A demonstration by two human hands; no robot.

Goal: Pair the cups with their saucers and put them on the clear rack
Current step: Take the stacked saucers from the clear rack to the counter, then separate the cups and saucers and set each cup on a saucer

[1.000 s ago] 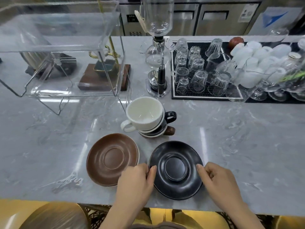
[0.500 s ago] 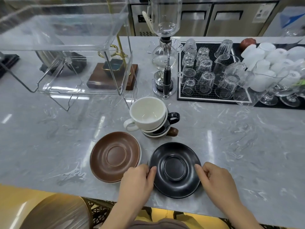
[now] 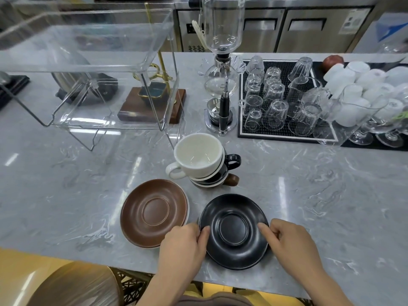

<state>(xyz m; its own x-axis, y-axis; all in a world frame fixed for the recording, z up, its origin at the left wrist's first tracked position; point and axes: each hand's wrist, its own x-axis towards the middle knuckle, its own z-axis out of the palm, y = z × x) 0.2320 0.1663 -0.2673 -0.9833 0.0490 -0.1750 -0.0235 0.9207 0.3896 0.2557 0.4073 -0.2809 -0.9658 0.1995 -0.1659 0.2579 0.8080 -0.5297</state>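
A black saucer (image 3: 234, 230) lies near the counter's front edge. My left hand (image 3: 183, 244) pinches its left rim and my right hand (image 3: 289, 239) pinches its right rim. To its left a brown saucer (image 3: 154, 212) lies on top of a white one, whose rim just shows. Behind them stands a stack of three cups: a white cup (image 3: 196, 157) on top, a black cup (image 3: 231, 161) under it, a brown cup (image 3: 231, 179) at the bottom. The clear rack (image 3: 88, 67) stands at the back left, both tiers bare.
A glass siphon coffee maker (image 3: 221, 69) stands behind the cups. A black mat with several upturned glasses (image 3: 276, 102) and white cups (image 3: 357, 85) fills the back right. A wooden stand (image 3: 152, 107) sits behind the rack. The marble counter (image 3: 331, 195) stretches right.
Both hands stay on the black saucer's rims, the fingers reaching a little further over them. The camera has tilted slightly, shifting the scene in view.
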